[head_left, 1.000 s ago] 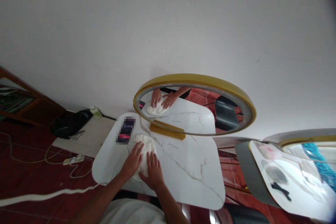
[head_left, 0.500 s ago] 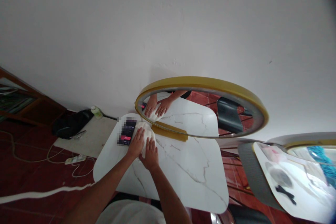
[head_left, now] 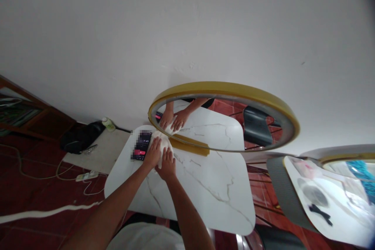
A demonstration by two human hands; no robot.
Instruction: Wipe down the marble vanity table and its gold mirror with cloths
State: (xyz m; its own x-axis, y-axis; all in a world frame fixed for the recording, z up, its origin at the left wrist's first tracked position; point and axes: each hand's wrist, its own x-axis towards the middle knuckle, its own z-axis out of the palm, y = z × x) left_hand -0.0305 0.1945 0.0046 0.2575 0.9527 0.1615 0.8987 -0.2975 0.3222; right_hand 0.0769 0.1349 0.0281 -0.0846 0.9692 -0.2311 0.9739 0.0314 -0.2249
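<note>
Both hands press on a white cloth that lies crumpled on a white marble-patterned table. My left hand rests on its left part, fingers stretched forward. Just to the right and a little nearer to me, my right hand lies on the cloth with its fingers extended. Left of the cloth, close to my left hand, is a phone with its screen lit and partly pixelated. The palms cover some of the cloth.
A gold-framed oval mirror stands at the table's back against the wall, reflecting my hands. To the right is a second white table with a dark bow-shaped item. A black bag, bottle and power strip lie left.
The hands stay on the cloth and have shifted slightly, the cloth bunching a little under them. The camera view has moved slightly.
</note>
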